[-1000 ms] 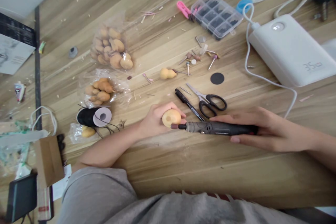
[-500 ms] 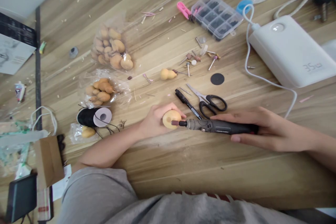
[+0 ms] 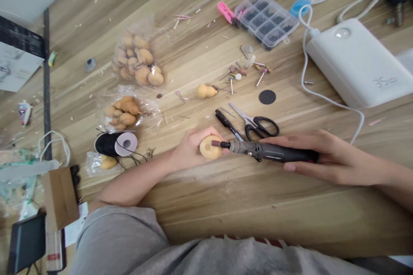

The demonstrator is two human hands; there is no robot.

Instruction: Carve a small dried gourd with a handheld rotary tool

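My left hand (image 3: 190, 146) is closed around a small yellow gourd (image 3: 208, 149), its round end facing up with a darker spot on it. In my right hand (image 3: 332, 159) lies a black rotary tool (image 3: 277, 152), held between thumb and fingers and pointing left. Its reddish-brown grinding bit (image 3: 215, 143) is over the gourd's upper part; whether it touches, I cannot tell. Just beyond the tool are a black marker pen (image 3: 229, 123) and scissors (image 3: 258, 122) with black handles. Another small gourd (image 3: 205, 91) lies farther off beside loose bits.
Bags of small gourds (image 3: 137, 58) and a spool of black cord (image 3: 116, 143) lie to the left. Several grinding bits (image 3: 243, 70) are scattered mid-table. A compartment box (image 3: 266, 19) stands behind them. At right is a white power bank (image 3: 359, 62) with a cable.
My right hand has tilted the rotary tool slightly, so its bit has moved up from the middle of the gourd's face towards its far edge. My left hand stays in place.
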